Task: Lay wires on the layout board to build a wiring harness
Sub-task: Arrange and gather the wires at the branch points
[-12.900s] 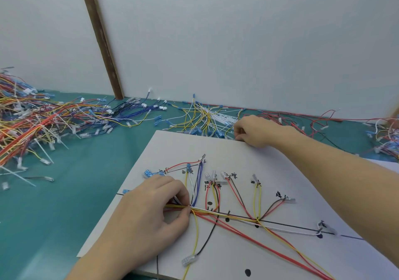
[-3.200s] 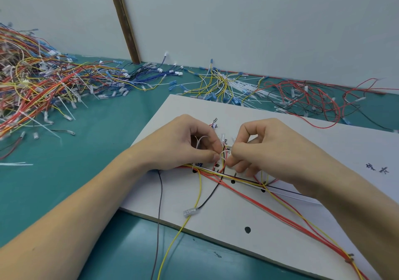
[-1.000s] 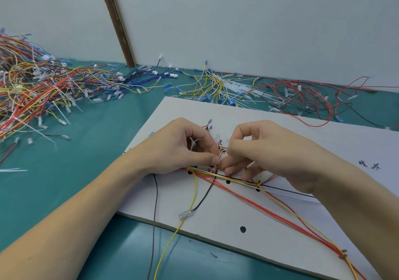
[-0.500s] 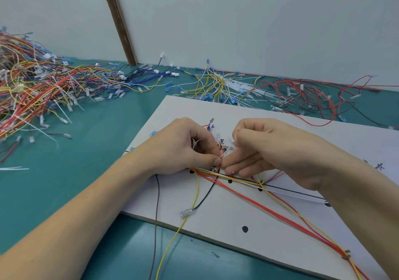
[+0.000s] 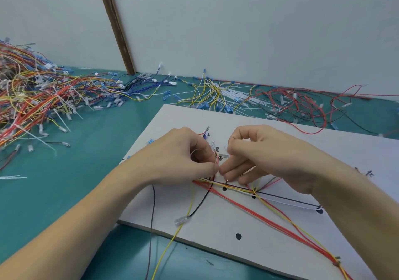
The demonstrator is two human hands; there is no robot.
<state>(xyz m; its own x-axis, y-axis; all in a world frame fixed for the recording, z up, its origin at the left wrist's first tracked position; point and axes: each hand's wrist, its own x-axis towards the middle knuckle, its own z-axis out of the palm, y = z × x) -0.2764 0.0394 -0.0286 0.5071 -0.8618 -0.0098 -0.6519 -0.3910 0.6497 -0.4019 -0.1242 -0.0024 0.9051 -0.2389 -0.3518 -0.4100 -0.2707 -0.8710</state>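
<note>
— What can be counted on the bench?

— Two hands are seen over one layout board [image 5: 280, 141], a flat white sheet with a pale edge, laid on the teal table [image 5: 97, 150]. Four black dots are printed on the visible part of the board. Along it a bundle of wires [image 5: 269, 221] is laid: several red, at least two yellow, one black and one white, all thin and glossy. One clear sleeved terminal [image 5: 182, 219] is seen at the end of a black wire near the board's front edge.

— How are the fingers set?

— The left hand [image 5: 179, 161] is curled, its thumb and forefinger pinched together on the wires where the bundle begins. The right hand [image 5: 265, 159] is curled as well, its fingertips [image 5: 224, 173] pressed against the same spot, touching the left thumb. What exactly is clamped between them is hidden by the fingers.

— And around the board?

— A large tangled heap of loose wires [image 5: 32, 98] is piled at the left, red, yellow and orange with blue and clear terminals. Smaller spreads of blue, yellow, white and red wires are strewn along the grey wall [image 5: 237, 25], against which a brown wooden strip [image 5: 115, 25] is leaned.
</note>
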